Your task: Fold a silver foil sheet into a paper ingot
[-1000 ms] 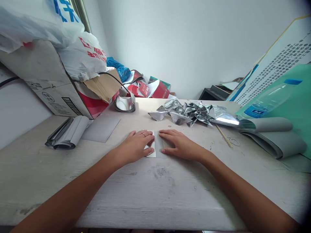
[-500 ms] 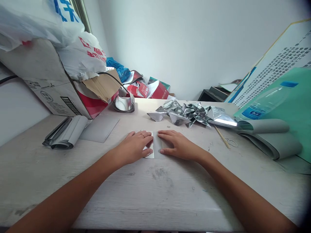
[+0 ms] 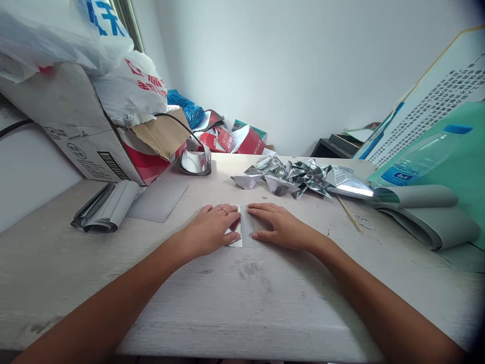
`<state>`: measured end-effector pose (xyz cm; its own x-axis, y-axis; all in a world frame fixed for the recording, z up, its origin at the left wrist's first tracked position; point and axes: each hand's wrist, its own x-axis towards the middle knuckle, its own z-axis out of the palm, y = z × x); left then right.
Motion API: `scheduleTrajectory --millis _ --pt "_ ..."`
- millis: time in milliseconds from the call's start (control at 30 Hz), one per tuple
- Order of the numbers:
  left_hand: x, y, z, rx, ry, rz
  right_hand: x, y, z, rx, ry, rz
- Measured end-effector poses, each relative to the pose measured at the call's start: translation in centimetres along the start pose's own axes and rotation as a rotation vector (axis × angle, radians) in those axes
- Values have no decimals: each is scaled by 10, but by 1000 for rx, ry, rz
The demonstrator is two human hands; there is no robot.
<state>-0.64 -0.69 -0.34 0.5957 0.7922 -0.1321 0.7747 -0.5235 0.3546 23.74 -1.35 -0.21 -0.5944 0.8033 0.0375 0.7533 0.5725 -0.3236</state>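
A small grey paper sheet [image 3: 247, 230] lies flat on the table in front of me. Its left side is turned over, and this folded flap [image 3: 237, 242] shows a shiny silver face. My left hand [image 3: 212, 227] rests on the flap, thumb and fingers apart, hiding much of it. Across from it, my right hand [image 3: 280, 226] lies with spread fingers on the sheet's right part. A narrow grey strip stays visible between the two hands. Beyond them sit several folded silver foil pieces [image 3: 281, 186].
To the left are a loose grey sheet [image 3: 157, 202] and a curled grey stack [image 3: 109, 208]. A cardboard box [image 3: 89, 151] with plastic bags stands behind. On the right lie a thin stick [image 3: 349, 214], rubber bands [image 3: 364, 222], a folded grey stack [image 3: 450, 227] and a plastic bottle [image 3: 424, 154].
The whole view has shifted slightly, so things appear a little further right. Both hands keep nearly the same place on the sheet.
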Motion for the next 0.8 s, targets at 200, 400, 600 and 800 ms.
scheduleTrajectory --millis 200,400,600,800 --pt "0 0 -2 -9 -19 2 -1 1 1 6 9 -10" --pt "0 -2 -2 -13 0 6 -1 0 1 -20 -1 -2" --pt "0 -3 -2 -7 14 7 -3 -3 3 -46 51 -17" --pt "-1 -1 -3 -32 -10 -21 -3 -9 3 -29 116 -84"
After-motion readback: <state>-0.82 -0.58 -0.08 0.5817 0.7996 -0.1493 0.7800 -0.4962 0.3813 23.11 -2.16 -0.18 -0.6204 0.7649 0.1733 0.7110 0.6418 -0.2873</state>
